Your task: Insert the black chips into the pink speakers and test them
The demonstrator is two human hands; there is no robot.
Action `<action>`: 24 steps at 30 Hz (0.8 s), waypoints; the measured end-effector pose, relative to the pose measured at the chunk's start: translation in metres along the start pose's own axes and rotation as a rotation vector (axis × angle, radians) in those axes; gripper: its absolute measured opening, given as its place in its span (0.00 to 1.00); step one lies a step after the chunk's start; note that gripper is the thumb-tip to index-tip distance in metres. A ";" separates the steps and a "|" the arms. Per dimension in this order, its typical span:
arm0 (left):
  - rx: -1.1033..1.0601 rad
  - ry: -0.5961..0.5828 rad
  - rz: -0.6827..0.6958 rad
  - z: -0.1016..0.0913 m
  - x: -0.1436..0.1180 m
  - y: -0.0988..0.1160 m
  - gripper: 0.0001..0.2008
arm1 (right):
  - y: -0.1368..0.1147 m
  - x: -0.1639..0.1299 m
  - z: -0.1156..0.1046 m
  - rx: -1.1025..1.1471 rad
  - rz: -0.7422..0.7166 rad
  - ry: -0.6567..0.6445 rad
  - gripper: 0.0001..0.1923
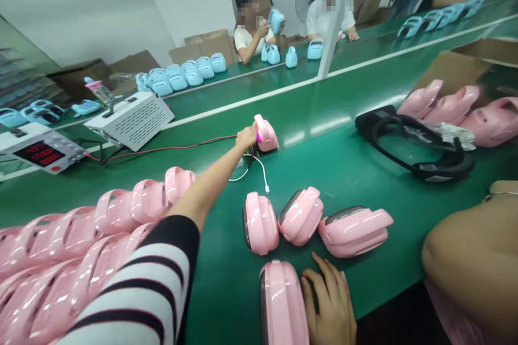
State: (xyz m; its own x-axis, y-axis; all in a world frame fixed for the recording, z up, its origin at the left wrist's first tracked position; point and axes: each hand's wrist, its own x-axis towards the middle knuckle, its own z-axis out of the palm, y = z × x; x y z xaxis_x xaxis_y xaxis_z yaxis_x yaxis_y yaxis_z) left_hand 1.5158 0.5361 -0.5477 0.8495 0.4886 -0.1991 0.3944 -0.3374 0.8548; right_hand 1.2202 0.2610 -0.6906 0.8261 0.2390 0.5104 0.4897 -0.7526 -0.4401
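Note:
My left hand reaches far forward across the green table and grips the lit side of a glossy pink handled device, its fingers partly hidden. A purple light glows there. Dark leads and a white cable hang beside it. My right hand lies near the front edge with its fingers spread, against the side of another pink handled device. Just beyond stand three more: a left one, a middle one and a right one.
Rows of pink devices fill the left. Behind them stand a power supply with red digits and a grey perforated box. On the right are a black headset and a carton. People sit across, by blue devices.

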 end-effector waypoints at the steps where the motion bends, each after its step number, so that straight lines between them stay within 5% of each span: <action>1: -0.003 -0.002 -0.008 -0.007 -0.012 -0.002 0.11 | -0.001 0.001 -0.003 0.016 -0.002 -0.016 0.11; 5: -0.058 -0.075 -0.091 -0.046 -0.101 -0.022 0.17 | -0.008 0.006 -0.011 0.130 0.117 -0.003 0.15; 10: -0.150 -0.423 -0.348 -0.068 -0.202 -0.057 0.21 | -0.015 0.010 -0.012 0.163 0.120 0.020 0.18; 13: -0.189 -0.489 -0.347 -0.055 -0.214 -0.066 0.20 | -0.012 0.012 -0.015 0.233 0.123 0.012 0.18; 18: -0.258 -0.397 -0.282 -0.043 -0.218 -0.071 0.25 | -0.009 0.017 -0.046 0.634 0.329 -0.005 0.15; 21: -0.352 -0.302 -0.216 -0.060 -0.230 -0.072 0.30 | -0.020 0.033 -0.077 0.809 0.375 0.108 0.12; 24: -0.426 -0.195 -0.099 -0.089 -0.249 -0.067 0.23 | -0.049 0.066 -0.105 0.932 0.261 0.110 0.10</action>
State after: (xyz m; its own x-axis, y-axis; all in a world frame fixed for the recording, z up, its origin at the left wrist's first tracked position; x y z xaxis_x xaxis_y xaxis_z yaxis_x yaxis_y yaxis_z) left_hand 1.2463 0.5089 -0.5124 0.8812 0.3276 -0.3409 0.3328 0.0826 0.9394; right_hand 1.2217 0.2490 -0.5577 0.9326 0.0392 0.3588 0.3580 0.0253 -0.9334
